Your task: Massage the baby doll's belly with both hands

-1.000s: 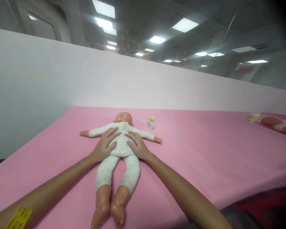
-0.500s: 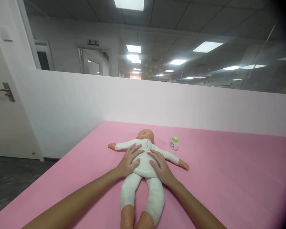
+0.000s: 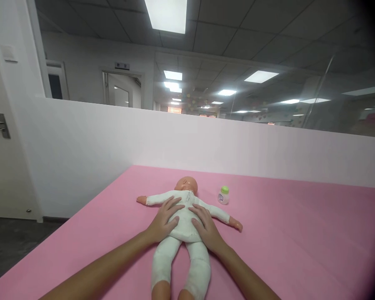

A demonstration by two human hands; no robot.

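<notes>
A baby doll (image 3: 185, 227) with a white cloth body lies stretched out on a pink table surface (image 3: 268, 241), its head away from me and turned to one side, arms spread wide. My left hand (image 3: 164, 219) rests on the left side of its torso, fingers apart and flat. On the right side of the torso lies my right hand (image 3: 208, 227), also flat with the fingers spread. Neither hand grips the doll. The doll's feet run out of the bottom of the view.
A small clear jar with a green lid (image 3: 224, 195) stands right of the doll's head. Behind the table rises a low white wall (image 3: 237, 150) with glass above it. To the left are a door with a metal handle (image 3: 3, 126) and a dark floor.
The camera view has tilted up slightly, so the whole scene sits a little lower. Both hands stay flat on the doll's torso in about the same places.
</notes>
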